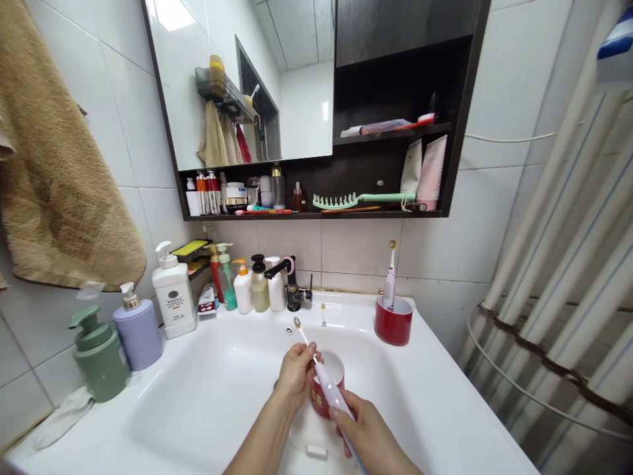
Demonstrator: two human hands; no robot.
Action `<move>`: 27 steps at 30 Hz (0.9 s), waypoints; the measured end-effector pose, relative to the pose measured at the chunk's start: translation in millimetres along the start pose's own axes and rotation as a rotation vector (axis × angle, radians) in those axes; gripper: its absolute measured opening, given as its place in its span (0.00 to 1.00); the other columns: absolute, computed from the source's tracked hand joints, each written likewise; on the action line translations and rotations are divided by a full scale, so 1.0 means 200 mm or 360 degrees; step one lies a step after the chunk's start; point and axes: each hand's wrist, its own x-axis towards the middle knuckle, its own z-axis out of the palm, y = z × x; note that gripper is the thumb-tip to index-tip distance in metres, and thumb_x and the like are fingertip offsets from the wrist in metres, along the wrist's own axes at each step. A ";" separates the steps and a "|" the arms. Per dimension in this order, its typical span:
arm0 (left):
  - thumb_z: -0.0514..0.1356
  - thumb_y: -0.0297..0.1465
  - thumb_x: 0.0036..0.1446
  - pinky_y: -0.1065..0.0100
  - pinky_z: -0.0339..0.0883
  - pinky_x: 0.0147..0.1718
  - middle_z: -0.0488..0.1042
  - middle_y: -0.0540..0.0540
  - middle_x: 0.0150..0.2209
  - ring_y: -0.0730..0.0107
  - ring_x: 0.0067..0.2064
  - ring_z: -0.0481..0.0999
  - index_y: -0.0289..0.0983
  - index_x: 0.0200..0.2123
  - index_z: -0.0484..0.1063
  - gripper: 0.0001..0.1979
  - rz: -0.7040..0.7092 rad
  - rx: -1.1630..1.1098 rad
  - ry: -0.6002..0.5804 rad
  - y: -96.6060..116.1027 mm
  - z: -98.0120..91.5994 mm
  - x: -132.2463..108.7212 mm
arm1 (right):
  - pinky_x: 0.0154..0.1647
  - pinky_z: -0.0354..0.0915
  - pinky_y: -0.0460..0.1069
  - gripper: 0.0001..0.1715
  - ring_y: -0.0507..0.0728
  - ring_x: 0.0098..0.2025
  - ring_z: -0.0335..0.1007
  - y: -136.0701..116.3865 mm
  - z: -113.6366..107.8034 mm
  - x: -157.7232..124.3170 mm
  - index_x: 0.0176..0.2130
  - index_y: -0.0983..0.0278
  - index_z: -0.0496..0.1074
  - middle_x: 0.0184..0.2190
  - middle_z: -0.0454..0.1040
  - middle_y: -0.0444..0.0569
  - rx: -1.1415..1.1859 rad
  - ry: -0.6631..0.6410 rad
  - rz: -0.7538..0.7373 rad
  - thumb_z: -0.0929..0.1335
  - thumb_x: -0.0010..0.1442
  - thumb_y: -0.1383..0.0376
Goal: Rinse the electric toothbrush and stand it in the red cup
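Over the white sink (208, 396) my left hand (295, 373) grips the rim of a red cup (332, 382) with a white inside. My right hand (363, 425) is closed around the handle of a white and pink electric toothbrush (324, 376). The toothbrush slants up to the left, across the cup, with its head (297, 322) pointing toward the black tap (289, 280).
A second red cup (393, 321) holding another electric toothbrush stands at the sink's back right. Pump bottles, green (99, 353), lilac (138, 330) and white (173, 293), line the left edge, with smaller bottles by the tap. A tan towel (54, 165) hangs left; a mirror cabinet shelf (316, 214) is above.
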 end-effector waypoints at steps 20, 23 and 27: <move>0.56 0.34 0.42 0.71 0.62 0.25 0.68 0.47 0.18 0.73 0.21 0.68 0.32 0.21 0.61 0.09 -0.0113 -0.0040 -0.0099 -0.05 0.04 -0.04 | 0.10 0.48 0.41 0.17 0.44 0.11 0.51 0.02 -0.01 0.01 0.28 0.67 0.60 0.14 0.56 0.38 0.0102 -0.0063 0.0102 0.58 0.47 0.55; 0.55 0.34 0.42 0.72 0.61 0.24 0.67 0.48 0.16 0.75 0.20 0.67 0.33 0.20 0.61 0.09 -0.0051 -0.0079 -0.0055 -0.04 0.04 -0.04 | 0.10 0.50 0.41 0.17 0.44 0.12 0.53 0.02 -0.01 0.01 0.30 0.67 0.59 0.16 0.58 0.39 0.0128 -0.0103 0.0111 0.58 0.47 0.55; 0.54 0.33 0.43 0.73 0.60 0.23 0.66 0.49 0.16 0.75 0.19 0.67 0.33 0.19 0.60 0.09 -0.0022 -0.0097 0.0038 -0.01 0.04 -0.04 | 0.08 0.50 0.41 0.17 0.45 0.11 0.54 0.00 0.00 -0.01 0.34 0.66 0.57 0.19 0.60 0.40 0.0102 -0.0177 0.0168 0.57 0.48 0.56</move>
